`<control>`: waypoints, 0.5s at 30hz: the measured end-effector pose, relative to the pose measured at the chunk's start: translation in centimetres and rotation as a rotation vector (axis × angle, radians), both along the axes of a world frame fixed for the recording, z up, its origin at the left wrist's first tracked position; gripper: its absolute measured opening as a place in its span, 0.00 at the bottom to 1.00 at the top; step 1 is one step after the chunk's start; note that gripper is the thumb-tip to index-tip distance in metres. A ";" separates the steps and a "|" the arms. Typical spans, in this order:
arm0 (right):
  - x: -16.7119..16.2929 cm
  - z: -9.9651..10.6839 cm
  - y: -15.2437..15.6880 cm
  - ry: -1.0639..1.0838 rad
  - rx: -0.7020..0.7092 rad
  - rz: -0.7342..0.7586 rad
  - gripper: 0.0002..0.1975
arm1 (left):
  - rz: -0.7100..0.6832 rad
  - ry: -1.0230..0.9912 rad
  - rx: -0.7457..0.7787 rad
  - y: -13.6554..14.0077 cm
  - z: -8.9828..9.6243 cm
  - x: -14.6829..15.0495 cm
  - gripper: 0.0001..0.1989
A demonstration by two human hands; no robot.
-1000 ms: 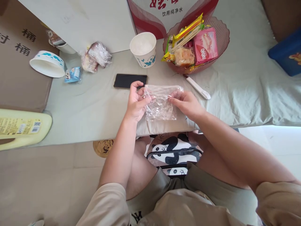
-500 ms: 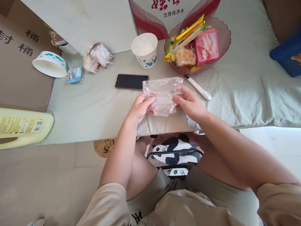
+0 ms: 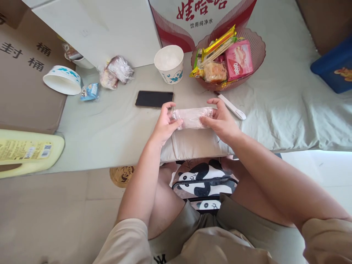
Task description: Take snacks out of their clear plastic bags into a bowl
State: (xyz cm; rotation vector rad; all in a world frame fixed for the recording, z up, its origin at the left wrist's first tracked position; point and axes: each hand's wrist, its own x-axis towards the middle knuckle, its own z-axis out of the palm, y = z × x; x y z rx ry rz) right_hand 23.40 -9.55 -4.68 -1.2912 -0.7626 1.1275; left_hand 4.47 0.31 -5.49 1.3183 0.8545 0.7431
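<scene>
Between both hands is a clear plastic bag [image 3: 192,118], folded into a narrow flat strip just above the cloth-covered surface. My left hand [image 3: 164,126] grips its left end, thumb on top. The right end is held by my right hand [image 3: 223,123], with the thumb pressed on the plastic and the index finger raised. A black phone [image 3: 154,99] lies just beyond my left hand. Close to my right hand rests a white-handled knife or cutter [image 3: 233,107]; its dark end points toward the bowl.
A pink ribbed bowl [image 3: 257,55] holds wrapped snacks. Left of it stands a white paper cup [image 3: 169,66]. Another paper cup [image 3: 62,80], a blue packet [image 3: 89,91] and wrapped food [image 3: 117,71] lie at left. A yellow jug [image 3: 55,150] is at the near left, boxes [image 3: 203,18] behind.
The plastic bag, spread wider before, is now folded down into a narrower strip. My hands stay at its two ends. The view has tilted slightly, shifting the scene down.
</scene>
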 end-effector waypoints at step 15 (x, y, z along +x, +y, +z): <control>-0.6 1.6 0.1 0.422 0.045 0.122 0.13 | 0.151 -0.066 0.148 -0.9 -0.1 5.1 0.26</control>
